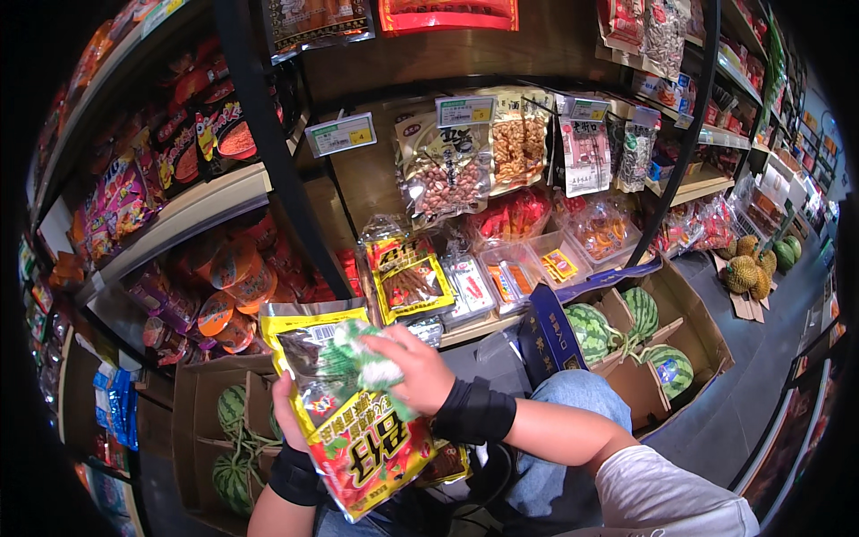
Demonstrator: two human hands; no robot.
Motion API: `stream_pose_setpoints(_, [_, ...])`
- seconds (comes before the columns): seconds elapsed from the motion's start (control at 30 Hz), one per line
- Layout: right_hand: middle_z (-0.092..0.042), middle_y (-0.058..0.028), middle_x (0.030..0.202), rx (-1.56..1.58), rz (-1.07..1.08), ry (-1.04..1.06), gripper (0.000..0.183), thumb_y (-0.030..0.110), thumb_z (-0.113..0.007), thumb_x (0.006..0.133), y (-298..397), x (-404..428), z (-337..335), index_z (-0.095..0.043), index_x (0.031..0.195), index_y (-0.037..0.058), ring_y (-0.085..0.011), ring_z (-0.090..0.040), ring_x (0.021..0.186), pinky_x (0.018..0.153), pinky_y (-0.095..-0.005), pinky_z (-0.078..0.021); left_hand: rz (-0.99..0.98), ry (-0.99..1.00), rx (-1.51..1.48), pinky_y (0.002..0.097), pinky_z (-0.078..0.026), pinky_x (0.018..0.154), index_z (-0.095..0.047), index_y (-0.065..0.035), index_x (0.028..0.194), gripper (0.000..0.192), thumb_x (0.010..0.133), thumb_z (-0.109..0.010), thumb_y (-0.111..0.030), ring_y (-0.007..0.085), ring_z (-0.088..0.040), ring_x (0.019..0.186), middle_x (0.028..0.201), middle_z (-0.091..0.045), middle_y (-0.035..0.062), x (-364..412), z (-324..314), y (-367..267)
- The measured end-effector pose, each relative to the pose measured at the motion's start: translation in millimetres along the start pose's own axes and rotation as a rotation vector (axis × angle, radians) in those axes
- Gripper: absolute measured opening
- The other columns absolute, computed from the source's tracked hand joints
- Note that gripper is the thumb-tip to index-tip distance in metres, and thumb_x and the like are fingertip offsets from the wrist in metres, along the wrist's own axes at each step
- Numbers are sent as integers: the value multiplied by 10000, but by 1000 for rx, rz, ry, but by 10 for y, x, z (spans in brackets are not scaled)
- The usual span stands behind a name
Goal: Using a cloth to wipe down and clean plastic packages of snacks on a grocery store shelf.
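Note:
A large yellow and red snack packet (376, 456) is tilted in front of me, its printing upside down. My left hand (290, 409) grips its left edge. Pressed on the upper part of the packet is a green and white cloth (356, 356), bunched under the fingers of my right hand (419, 369). Black bands wrap both wrists. Below the held packet, near my lap, part of another snack packet (451, 464) shows. A similar yellow-edged packet (411, 278) stands on the low shelf just beyond my hands.
Cardboard boxes with watermelons stand at the left (188, 416) and right (718, 335). Ahead, peanut bags (446, 168) hang above plastic trays (513, 278) on the bottom shelf (483, 327). Black uprights (288, 168) divide the shelving. Durians (746, 268) lie on the floor farther right.

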State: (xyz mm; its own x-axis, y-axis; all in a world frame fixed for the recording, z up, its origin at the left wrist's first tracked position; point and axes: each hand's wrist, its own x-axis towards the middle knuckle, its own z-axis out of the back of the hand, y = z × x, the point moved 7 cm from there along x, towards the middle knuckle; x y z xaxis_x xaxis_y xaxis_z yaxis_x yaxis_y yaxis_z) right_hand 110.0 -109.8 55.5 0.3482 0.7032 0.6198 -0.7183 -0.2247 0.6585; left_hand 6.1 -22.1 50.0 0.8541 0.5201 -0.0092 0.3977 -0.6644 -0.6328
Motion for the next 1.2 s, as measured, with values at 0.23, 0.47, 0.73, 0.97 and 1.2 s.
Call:
stream_pose_setpoints(0.23, [-425, -94, 1102, -293, -36, 171, 713, 48, -621, 632, -160, 161, 256, -361, 1272, 224, -313, -566, 760, 663, -390, -493, 92, -36, -167, 436, -466, 802, -482, -55, 1156, 597, 816, -420, -541, 296, -570, 924, 1079, -561, 150, 96, -94, -259])
stream_pose_setpoints(0.47, [-520, -60, 1073, -221, 160, 75, 378, 126, -646, 689, -77, 60, 177, -582, 1058, 183, -247, -593, 831, 702, -318, -504, 261, 13, -191, 447, -441, 836, -531, -54, 1096, 539, 829, -412, -506, 295, -576, 909, 1019, -593, 136, 260, 374, -90])
stream_pose_setpoints(0.73, [-592, -87, 1045, 360, -619, 406, 394, 129, -698, 696, -1625, -121, 614, -575, 1056, 28, -154, -540, 935, 844, -284, -412, 446, -70, 295, 492, -472, 782, -116, -67, 1327, 750, 828, -362, -570, 433, -502, 1016, 1289, -328, 226, 174, 505, 282])
stream_pose_setpoints(0.97, [-619, -85, 945, 173, -1159, 573, 465, 278, -736, 675, -2497, -474, 601, -583, 985, -34, -162, -541, 862, 800, -283, -399, 643, -45, 841, 343, -480, 744, -344, -70, 1261, 494, 865, -483, -330, 221, -563, 962, 1186, -455, 98, 306, 657, 670])
stream_pose_setpoints(1.2, [-440, 22, 435, 173, -1109, 613, 382, 304, -651, 759, -2977, 70, 434, -437, 476, 160, -113, -373, 365, 414, -299, -291, 379, 211, 1129, 251, -424, 782, -457, 1, 1151, 427, 848, -532, -290, 122, -532, 897, 993, -565, 77, 469, 635, 940])
